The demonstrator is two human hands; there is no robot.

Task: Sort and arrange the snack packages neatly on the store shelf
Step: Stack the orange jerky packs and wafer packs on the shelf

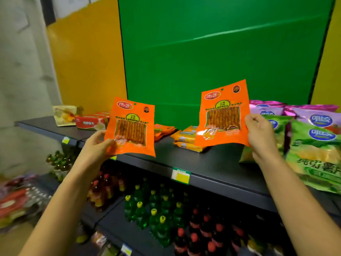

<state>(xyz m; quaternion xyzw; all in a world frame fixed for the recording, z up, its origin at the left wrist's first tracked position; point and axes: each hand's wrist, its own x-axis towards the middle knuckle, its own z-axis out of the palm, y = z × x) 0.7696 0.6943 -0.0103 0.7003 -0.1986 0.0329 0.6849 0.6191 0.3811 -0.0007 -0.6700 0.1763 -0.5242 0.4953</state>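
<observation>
I hold two matching orange snack packets upright above the dark shelf point(212, 163). My left hand point(97, 143) grips the lower left corner of the left orange packet point(132, 126). My right hand point(260, 130) pinches the right edge of the right orange packet point(222, 115), which is held a little higher and tilted. Behind them on the shelf lie a flat pile of orange packets point(163, 129) and a stack of yellow packets point(186, 138). Green chip bags point(313, 156) and purple chip bags point(311, 115) stand at the right.
Red boxes point(90, 121) and a pale bag point(64, 114) sit at the shelf's left end. A green panel point(221, 52) backs the shelf. Lower shelves hold green bottles point(156, 215) and red-capped bottles point(208, 231). A price tag point(180, 175) hangs on the shelf edge.
</observation>
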